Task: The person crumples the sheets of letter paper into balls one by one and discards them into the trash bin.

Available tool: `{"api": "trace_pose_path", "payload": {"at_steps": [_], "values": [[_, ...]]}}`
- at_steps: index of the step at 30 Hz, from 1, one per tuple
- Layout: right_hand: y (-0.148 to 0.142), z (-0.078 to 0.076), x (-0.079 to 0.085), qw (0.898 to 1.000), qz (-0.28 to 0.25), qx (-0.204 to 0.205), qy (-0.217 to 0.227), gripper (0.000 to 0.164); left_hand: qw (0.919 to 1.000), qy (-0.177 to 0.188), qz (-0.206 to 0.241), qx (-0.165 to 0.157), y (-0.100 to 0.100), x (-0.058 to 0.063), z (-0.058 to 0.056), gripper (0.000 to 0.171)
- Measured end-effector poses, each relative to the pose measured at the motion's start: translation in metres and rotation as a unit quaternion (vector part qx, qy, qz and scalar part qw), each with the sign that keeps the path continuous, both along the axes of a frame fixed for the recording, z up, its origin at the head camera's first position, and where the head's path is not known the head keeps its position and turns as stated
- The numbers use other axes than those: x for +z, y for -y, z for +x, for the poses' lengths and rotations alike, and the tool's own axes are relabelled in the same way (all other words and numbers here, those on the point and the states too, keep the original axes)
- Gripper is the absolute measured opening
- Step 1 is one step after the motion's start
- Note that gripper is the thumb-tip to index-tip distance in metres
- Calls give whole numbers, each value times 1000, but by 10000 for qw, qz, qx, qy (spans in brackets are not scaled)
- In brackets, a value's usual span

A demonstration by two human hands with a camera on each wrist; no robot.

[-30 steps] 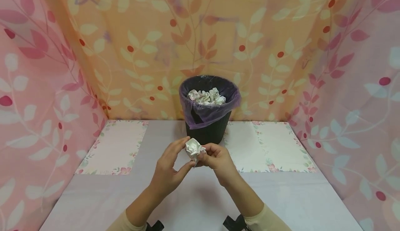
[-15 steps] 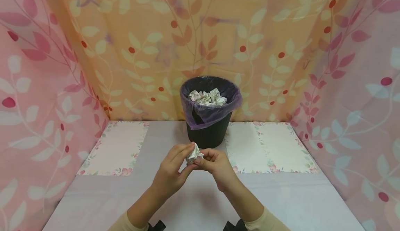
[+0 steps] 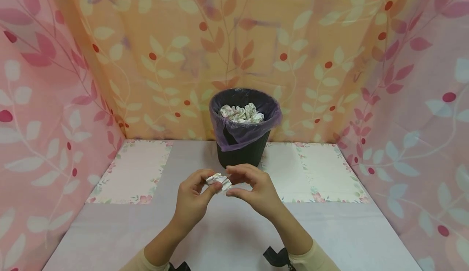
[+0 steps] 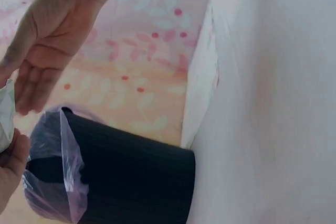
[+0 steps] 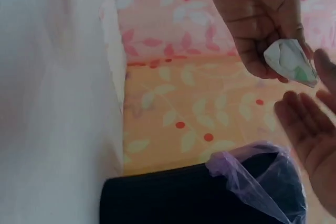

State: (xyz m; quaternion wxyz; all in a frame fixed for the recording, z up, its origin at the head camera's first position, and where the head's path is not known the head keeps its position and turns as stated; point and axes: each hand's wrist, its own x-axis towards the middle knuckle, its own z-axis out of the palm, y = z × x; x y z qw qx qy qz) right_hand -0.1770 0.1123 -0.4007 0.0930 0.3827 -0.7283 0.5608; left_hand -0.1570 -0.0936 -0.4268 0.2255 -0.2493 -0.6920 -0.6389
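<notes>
My left hand [image 3: 191, 202] pinches a crumpled ball of white paper [image 3: 220, 182] between thumb and fingers, above the table in front of the bin. My right hand [image 3: 261, 189] is spread around the ball's right end, thumb below and fingers above. In the right wrist view, the paper [image 5: 287, 61] sits in the left hand's grasp, and a gap shows between it and the open right fingers [image 5: 302, 116]. Green print shows on part of the paper. Behind the hands stands a black bin [image 3: 243, 153] with a purple plastic liner [image 3: 238, 134] folded over its rim.
Several crumpled papers [image 3: 242, 113] lie inside the bin. A flower-bordered sheet [image 3: 135, 173] is on the table at the left, and more such sheets [image 3: 337, 173] lie at the right. Patterned cloth walls [image 3: 165, 79] enclose the back and sides.
Both hands held the paper ball before. The right hand has let go and spread its fingers; the left now pinches the ball, which has turned and shifted slightly left.
</notes>
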Motion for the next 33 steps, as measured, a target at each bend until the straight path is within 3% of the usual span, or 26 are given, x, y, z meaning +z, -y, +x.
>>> {"api": "trace_pose_path", "payload": {"at_steps": [2, 5, 7, 9, 12, 15, 18, 21, 25, 27, 29, 33], "values": [[2, 1, 0, 9969, 156, -117, -757, 58, 9986, 453, 179, -213, 0, 0, 1, 21], [5, 3, -3, 9866, 291, -292, -1578, 54, 9936, 987, 377, -410, -1, 0, 3, 19], [6, 3, -4, 9816, 274, -518, -1816, 48, 9918, 1171, 278, -434, -3, 0, 4, 21], [5, 1, -5, 9817, 130, -721, -1757, 42, 9915, 1206, 77, -481, -3, 0, 4, 26], [-2, -2, -4, 9909, -132, -728, -1124, 33, 9926, 920, -375, -693, -3, 2, 2, 39], [-8, -4, 0, 9970, -451, -498, -376, 28, 9948, 343, -659, -695, -3, 4, 0, 54], [-8, -3, 1, 9968, -754, -235, 97, 24, 9941, -545, -909, -224, -5, 3, -2, 61], [-2, -2, -1, 9931, -1064, -102, 477, 21, 9854, -1318, -996, 401, -8, 1, -2, 59], [9, 4, -7, 9839, -1547, -104, 884, 17, 9733, -1869, -987, 893, -11, 0, -1, 49], [16, 8, -11, 9815, -1736, -263, 770, 15, 9723, -1929, -891, 977, -13, -1, 0, 42], [23, 11, -16, 9817, -1792, -533, 368, 13, 9761, -1817, -724, 945, -14, -3, 1, 35], [32, 15, -24, 9800, -1352, -1281, -697, 15, 9943, -837, -237, 623, -15, -4, 4, 24]]}}
